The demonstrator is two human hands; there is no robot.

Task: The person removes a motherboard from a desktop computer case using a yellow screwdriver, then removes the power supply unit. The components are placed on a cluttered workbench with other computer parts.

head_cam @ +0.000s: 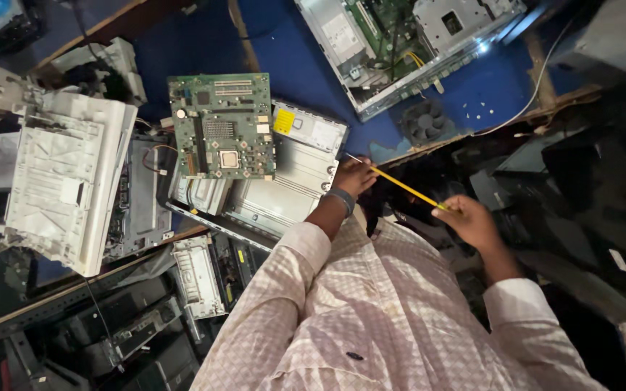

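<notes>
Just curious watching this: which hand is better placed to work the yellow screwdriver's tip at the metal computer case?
Probably the left hand: it steadies the yellow screwdriver near its tip, beside the metal computer case. The right hand grips the handle end, farther away.

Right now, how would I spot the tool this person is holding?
Start at the green circuit board lying on the grey metal case. Just right of the case, both hands hold a thin screwdriver. Its yellow shaft stands out against the dark clutter.

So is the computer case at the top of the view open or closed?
Open. The computer case lies on the blue surface with its side panel off; its green board, cables and metal drive cage show inside.
</notes>
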